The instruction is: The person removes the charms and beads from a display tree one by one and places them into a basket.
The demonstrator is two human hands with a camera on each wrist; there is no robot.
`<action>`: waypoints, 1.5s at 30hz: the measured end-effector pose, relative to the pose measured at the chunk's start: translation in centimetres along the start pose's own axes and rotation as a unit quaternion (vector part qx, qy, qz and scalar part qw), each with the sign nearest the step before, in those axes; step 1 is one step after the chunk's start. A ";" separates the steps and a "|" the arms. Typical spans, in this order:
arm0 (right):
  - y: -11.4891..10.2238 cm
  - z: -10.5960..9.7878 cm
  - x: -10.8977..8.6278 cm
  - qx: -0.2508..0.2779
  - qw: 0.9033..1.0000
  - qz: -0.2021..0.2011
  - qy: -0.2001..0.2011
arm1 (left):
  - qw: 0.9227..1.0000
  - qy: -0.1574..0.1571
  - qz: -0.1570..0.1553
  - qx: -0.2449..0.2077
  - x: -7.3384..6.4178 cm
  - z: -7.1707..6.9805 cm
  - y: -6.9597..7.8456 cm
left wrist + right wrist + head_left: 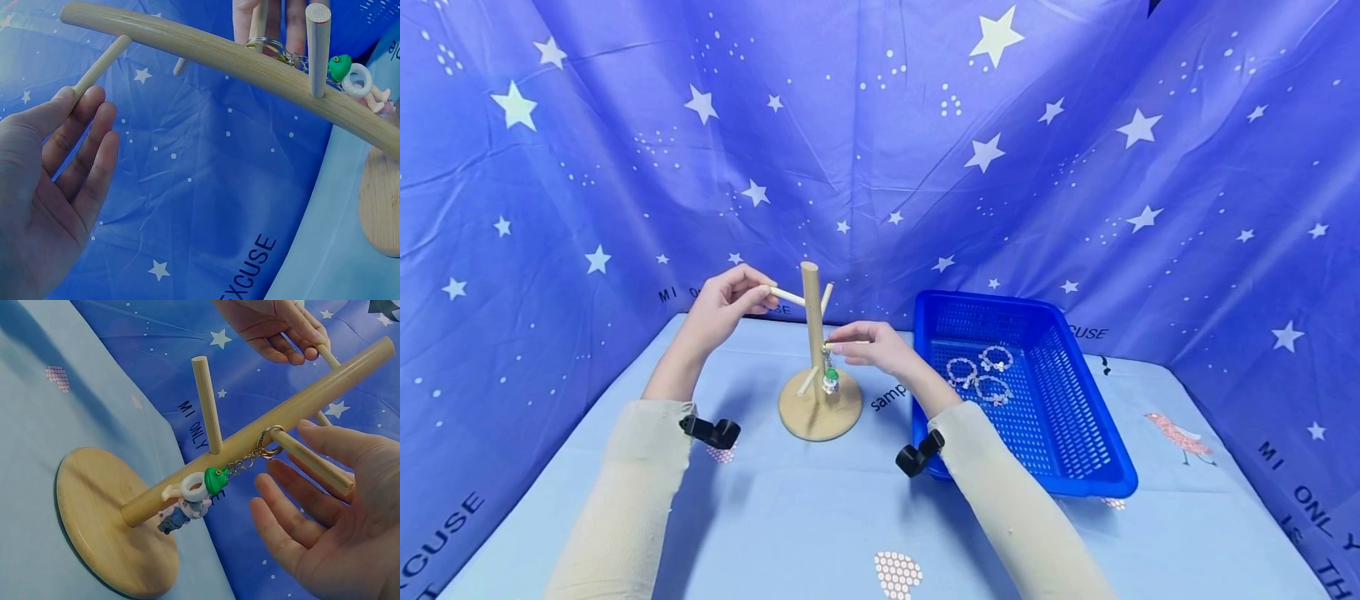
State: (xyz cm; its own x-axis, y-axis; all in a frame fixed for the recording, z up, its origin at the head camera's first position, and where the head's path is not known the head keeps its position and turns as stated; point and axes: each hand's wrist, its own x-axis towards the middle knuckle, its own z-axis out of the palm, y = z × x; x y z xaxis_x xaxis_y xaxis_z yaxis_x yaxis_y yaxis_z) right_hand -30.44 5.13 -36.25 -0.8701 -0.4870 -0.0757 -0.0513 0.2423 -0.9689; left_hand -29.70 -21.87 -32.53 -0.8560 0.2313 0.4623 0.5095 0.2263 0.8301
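A wooden peg stand point(812, 312) with a round base rises from the table. My left hand point(730, 300) pinches the tip of its upper left peg point(100, 67) between thumb and index finger. On a lower right peg point(319, 464) hangs a keychain point(215, 480), its metal ring round the peg close to the post. The keychain's charm is a small figure with a green frog-like head and a white ring. My right hand point(331, 506) is around that peg, fingers spread and loosely bent, the ring free of its fingertips.
To the right of the stand is a blue plastic basket point(1108, 454) holding three beaded bracelets point(992, 389). A light blue cloth point(805, 517) covers the table. Behind it hangs a blue star-printed curtain point(865, 125).
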 end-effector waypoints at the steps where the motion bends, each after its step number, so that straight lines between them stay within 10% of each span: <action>1: 0.0 0.0 0.0 0.001 1.000 0.002 -0.005 | 1.000 0.000 0.001 0.000 0.0 0.0 0.0; 19: 0.2 0.0 0.1 -0.011 1.000 -0.022 -0.009 | 1.000 0.002 0.000 -0.002 -0.1 0.0 0.0; 45: -0.6 0.4 -1.0 -0.169 0.977 -0.074 0.109 | 1.000 0.004 -0.002 0.007 -0.1 0.0 0.0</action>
State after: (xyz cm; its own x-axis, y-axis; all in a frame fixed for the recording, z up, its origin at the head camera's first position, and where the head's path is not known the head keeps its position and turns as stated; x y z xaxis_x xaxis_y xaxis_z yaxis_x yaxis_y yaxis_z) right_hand -29.35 5.11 -35.72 -0.9226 -0.3567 0.1468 -0.3114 0.4642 -0.8292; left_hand -29.56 -21.88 -32.56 -0.8584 0.2237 0.4616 0.5076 0.2399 0.8275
